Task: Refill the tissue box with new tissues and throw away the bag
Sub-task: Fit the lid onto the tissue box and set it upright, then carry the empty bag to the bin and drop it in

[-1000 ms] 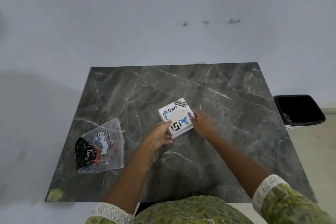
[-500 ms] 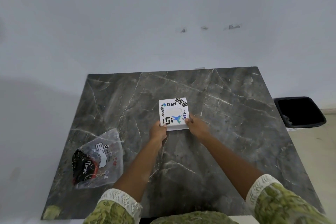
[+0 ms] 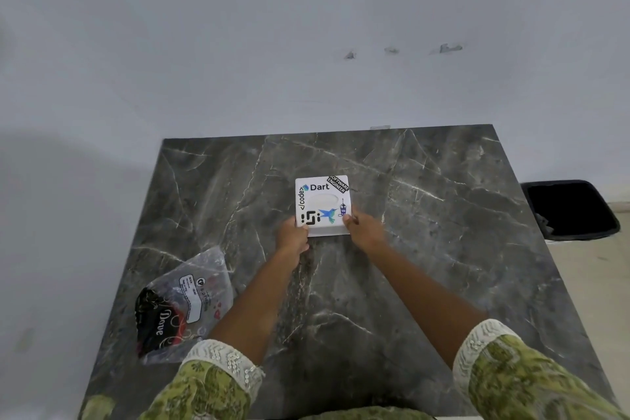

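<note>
A white square tissue box (image 3: 322, 204) covered in stickers rests flat in the middle of the dark marble table (image 3: 426, 249), its oval opening facing up. My left hand (image 3: 292, 236) grips its near left corner. My right hand (image 3: 363, 230) grips its near right corner. A clear plastic bag (image 3: 185, 303) with a dark printed pack inside lies flat on the table at the near left, apart from both hands.
A black bin (image 3: 571, 210) with a dark liner stands on the floor just past the table's right edge. A pale wall rises right behind the table's far edge.
The box has been turned from a tilted angle to square with the table and pushed slightly away from me. Both hands have shifted to its near corners.
</note>
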